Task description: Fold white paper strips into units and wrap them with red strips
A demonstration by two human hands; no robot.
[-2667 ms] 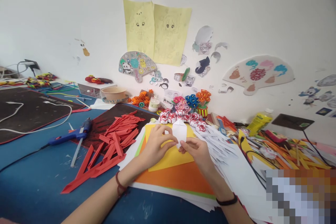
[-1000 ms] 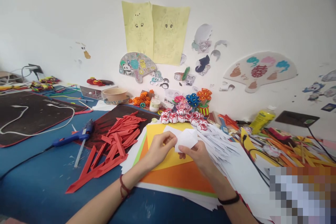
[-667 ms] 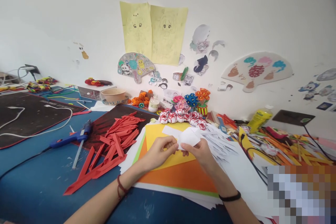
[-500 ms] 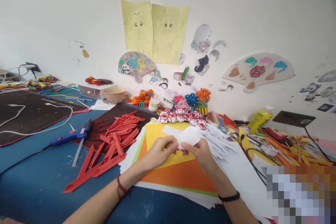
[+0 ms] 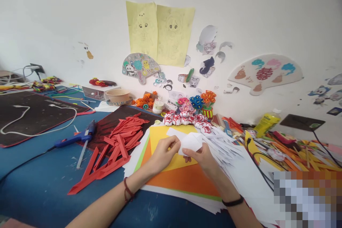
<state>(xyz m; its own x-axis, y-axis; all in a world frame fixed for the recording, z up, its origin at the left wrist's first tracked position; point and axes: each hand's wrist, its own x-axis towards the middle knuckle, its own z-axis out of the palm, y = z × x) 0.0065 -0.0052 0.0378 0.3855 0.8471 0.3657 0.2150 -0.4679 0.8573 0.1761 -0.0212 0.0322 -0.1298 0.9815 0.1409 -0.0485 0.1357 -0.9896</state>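
Note:
A folded piece of white paper (image 5: 191, 141) is held up between both hands, over a stack of coloured sheets. My right hand (image 5: 202, 156) pinches its lower right side, thumb in front and fingers behind. At its left edge, my left hand (image 5: 167, 149) has thumb and fingertips pressed together on the paper. A flat white strip (image 5: 175, 133) extends to the upper left behind the left fingers; whether it belongs to the folded piece I cannot tell. Beneath lie a yellow sheet (image 5: 160, 139) and an orange sheet (image 5: 184, 181).
Folded red paper strips (image 5: 117, 149) lie in a heap on the left, near a blue glue gun (image 5: 73, 139) with its cord. Red-and-white folded paper pieces (image 5: 184, 118) stand behind the stack. White strips (image 5: 221, 146) spread to the right, before a yellow bottle (image 5: 267, 123).
My left fingertips have shifted slightly along the paper's left edge, and the right fingers have moved a little lower on it. The whole view has shifted slightly.

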